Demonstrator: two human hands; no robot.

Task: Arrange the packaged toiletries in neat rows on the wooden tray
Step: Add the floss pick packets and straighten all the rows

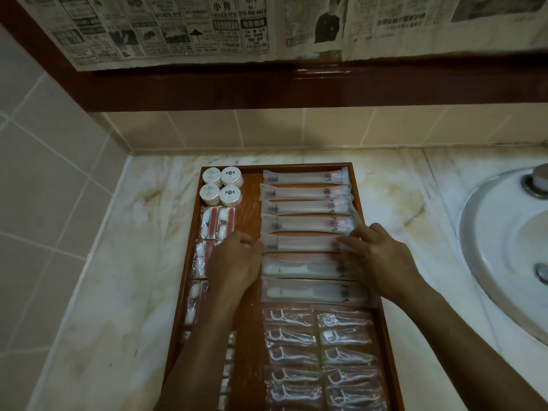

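Observation:
A wooden tray (250, 215) lies on the marble counter, filled with packaged toiletries. Long frosted toothbrush packets (305, 207) lie in a column on its right half, with comb packets (314, 292) below them. My left hand (234, 262) pinches the left end of one toothbrush packet (299, 243). My right hand (376, 256) pinches its right end. Floss-pick packets (320, 351) fill two columns at the near right. Round white soaps (222, 185) sit at the far left, above cotton-bud kits (218, 222). My left forearm hides part of the left column.
A white sink basin (504, 262) with a metal tap base (536, 180) lies to the right of the tray. The tiled wall and a dark wooden ledge (296, 90) with newspaper pages above it stand behind. Marble counter (118, 277) shows to the left.

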